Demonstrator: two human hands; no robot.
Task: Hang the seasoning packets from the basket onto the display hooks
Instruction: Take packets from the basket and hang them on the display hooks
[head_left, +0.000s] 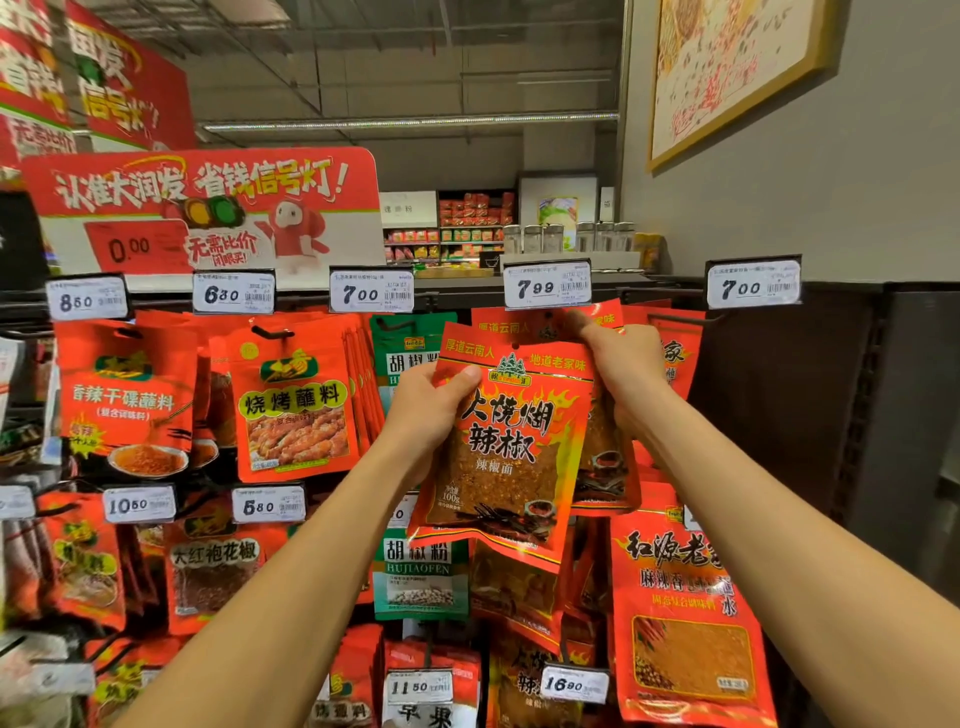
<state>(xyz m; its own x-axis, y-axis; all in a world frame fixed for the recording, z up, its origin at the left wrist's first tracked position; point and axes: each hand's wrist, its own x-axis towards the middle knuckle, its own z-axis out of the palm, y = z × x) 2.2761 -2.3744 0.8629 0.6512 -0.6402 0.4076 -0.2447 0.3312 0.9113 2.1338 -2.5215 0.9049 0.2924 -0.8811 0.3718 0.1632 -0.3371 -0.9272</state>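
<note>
- Both forearms are reaching up and forward from the bottom of the view, converging on the middle of the hook wall.
- Left hand (431, 410) is gripping the front chili packet (506, 447) by its upper left edge; the thumb is lying over the printed face, and the other fingers are curling behind, out of sight.
- The front chili packet is tilting slightly, top leaning right, and its punched hole is sitting just below the 7.99 price tag (547, 287); whether it is on the hook cannot be told.
- Right hand (621, 358) is raised higher, wrist bent, fingers pinching the top of the packets behind (605, 457), right under that tag.
- The fingertips of the right hand are blurring against the red headers, so the exact pinch is unclear.
- Those rear packets are hanging directly behind the front one, of the same design.
- Green pepper packets (415, 566) are hanging just left of the left wrist.
- A red packet with a yellow banner (293, 400) is hanging further left, under the 6.30 price tag (234, 293).
- A large red promotional sign (208, 208) is standing above the top row.
</note>
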